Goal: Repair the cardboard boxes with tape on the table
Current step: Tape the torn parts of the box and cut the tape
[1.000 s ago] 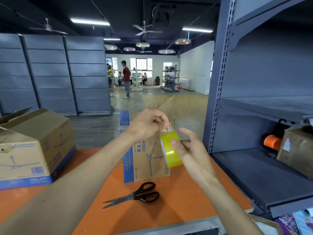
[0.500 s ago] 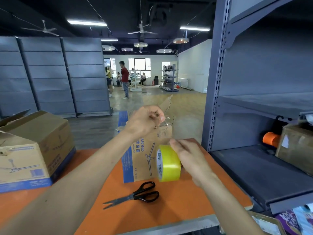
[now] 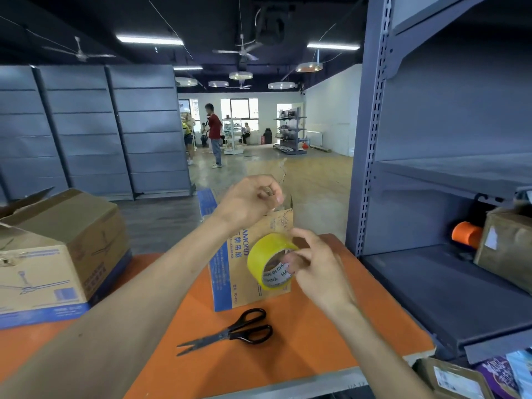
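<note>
Two hands share the tape roll, mid-air before the small box at 12 o'clock on the table. Right hand hooks fingers thru the core; left hand, at 11 o'clock, pinches the free end. Prob. light roll, thin sticky film: keep it taut.

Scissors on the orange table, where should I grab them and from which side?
Take the scissors by the black handle loops, from above on the right. They lie flat, loops at the right end near the box, and the slightly parted blades point left, away from that approach. The right hand is nearest but holds the tape roll.
</note>
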